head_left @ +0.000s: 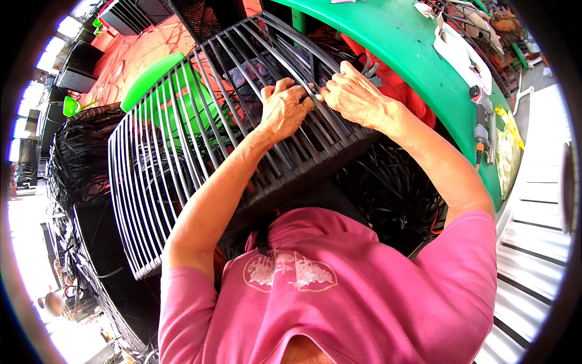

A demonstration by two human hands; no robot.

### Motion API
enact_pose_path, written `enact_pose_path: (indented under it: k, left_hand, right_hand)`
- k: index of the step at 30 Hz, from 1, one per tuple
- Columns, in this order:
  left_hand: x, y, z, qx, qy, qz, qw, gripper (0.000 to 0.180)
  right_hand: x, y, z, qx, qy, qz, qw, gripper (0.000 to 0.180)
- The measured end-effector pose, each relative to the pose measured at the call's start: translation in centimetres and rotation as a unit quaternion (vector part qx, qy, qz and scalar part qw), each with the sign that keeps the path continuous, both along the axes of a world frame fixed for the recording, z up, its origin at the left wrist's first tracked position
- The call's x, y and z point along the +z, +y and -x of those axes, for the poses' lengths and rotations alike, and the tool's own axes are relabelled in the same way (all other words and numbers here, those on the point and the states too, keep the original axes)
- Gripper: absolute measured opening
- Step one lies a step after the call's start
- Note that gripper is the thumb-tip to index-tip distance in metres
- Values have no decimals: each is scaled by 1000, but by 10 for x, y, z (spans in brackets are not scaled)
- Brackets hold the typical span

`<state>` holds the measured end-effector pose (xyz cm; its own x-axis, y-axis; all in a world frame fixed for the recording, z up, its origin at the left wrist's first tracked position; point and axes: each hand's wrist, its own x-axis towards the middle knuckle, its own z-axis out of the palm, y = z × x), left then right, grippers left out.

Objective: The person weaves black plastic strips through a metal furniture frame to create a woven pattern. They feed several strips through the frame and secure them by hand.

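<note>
A frame of dark parallel strips (pixel 148 170), curved by the lens, stretches across in front of me and rests near my lap. My left hand (pixel 285 108) is closed on a dark flat strip at the frame's right part, its fingertips curled around it. Right beside it, my right hand (pixel 357 100) pinches the same group of strips (pixel 327 118), thumb and fingers pressed together. The two hands nearly touch at the fingertips. Exactly which strip lies under each finger is partly hidden.
A green table (pixel 388 33) curves along the right, with a corded power tool (pixel 481 130) at its edge. Through the slats shows a bright green plastic chair (pixel 182 103). Bundles of black strips (pixel 85 145) heap at the left. A white slatted surface (pixel 533 242) stands far right.
</note>
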<state>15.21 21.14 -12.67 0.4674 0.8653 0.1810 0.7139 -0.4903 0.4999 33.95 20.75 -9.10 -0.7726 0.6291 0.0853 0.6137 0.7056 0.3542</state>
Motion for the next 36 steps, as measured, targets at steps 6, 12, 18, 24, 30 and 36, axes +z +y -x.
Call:
enact_pose_path:
  k: [6, 12, 18, 24, 30, 36]
  left_hand:
    - [-6, 29, 14, -154, 20, -59, 986, 23]
    - [-15, 13, -3, -9, -46, -49, 998, 18]
    - [1, -15, -10, 17, -83, -56, 995, 14]
    - [18, -35, -22, 62, -139, -61, 986, 20]
    - [49, -46, -26, 57, -178, -144, 972, 22]
    - [60, -41, -7, 62, -150, -174, 971, 11]
  right_hand:
    - [-6, 15, 5, -16, 83, 39, 996, 14]
    - [-6, 1, 4, 18, 154, -23, 988, 5]
    - [5, -26, 0, 22, 189, -24, 981, 5]
    - [8, -39, -8, 35, 216, -42, 975, 12]
    - [28, -52, -7, 22, 286, -79, 955, 10]
    - [29, -41, 12, 9, 351, -88, 932, 15]
